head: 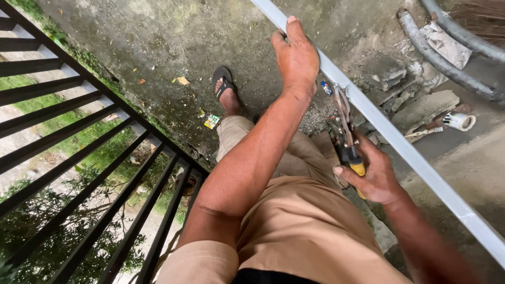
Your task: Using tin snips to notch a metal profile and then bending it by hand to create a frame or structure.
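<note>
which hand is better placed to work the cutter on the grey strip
Right. The right hand already grips the snips by their yellow handles, blades at the grey strip. The left hand rests on the strip farther along.

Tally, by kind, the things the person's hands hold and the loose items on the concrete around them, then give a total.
Long pale metal strip, gripped by the left hand: 1
Snips with black and yellow handles, held in the right hand: 1
Grey hoses: 2
Tape roll: 1
Small yellow-green wrapper: 1
Total: 6
</note>
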